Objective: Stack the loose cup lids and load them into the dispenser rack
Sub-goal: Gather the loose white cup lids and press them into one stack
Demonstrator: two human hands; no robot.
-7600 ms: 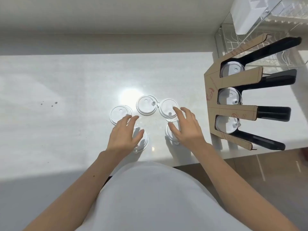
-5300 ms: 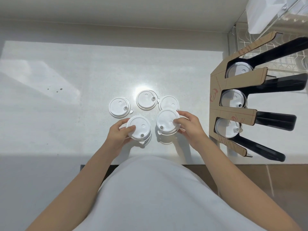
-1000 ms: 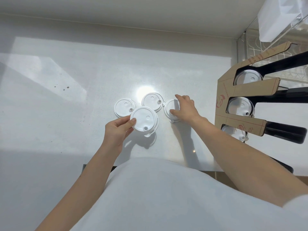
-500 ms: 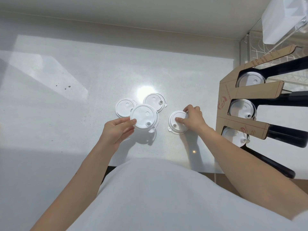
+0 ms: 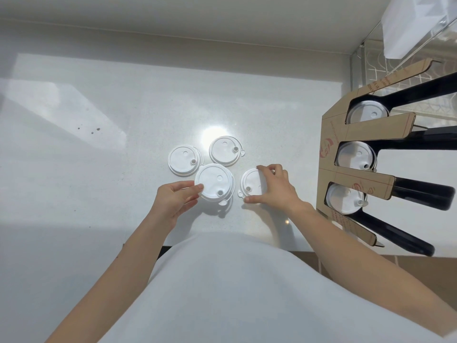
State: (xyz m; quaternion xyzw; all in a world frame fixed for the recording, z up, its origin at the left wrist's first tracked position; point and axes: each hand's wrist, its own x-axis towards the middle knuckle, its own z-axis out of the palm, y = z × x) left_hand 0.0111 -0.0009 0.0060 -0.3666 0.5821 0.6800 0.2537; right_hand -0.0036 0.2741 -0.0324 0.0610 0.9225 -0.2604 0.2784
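Observation:
My left hand (image 5: 173, 199) holds a stack of white cup lids (image 5: 214, 182) by its left edge, raised a little above the white counter. My right hand (image 5: 273, 188) grips another white lid (image 5: 249, 182) by its rim, just right of the stack. Two more lids lie flat behind them: one at the left (image 5: 182, 159) and one at the centre (image 5: 224, 151). At the right stands the cardboard dispenser rack (image 5: 331, 142) with three slots, each holding white lids (image 5: 354, 154).
The white counter (image 5: 99, 169) stretches left, with a few small dark specks (image 5: 95, 129). Its front edge runs just below my hands. A wire rack and a clear container (image 5: 408, 28) sit behind the dispenser at the far right.
My right hand has drawn its lid back from the far group toward me and the stack. My left hand keeps the stack nearly in place.

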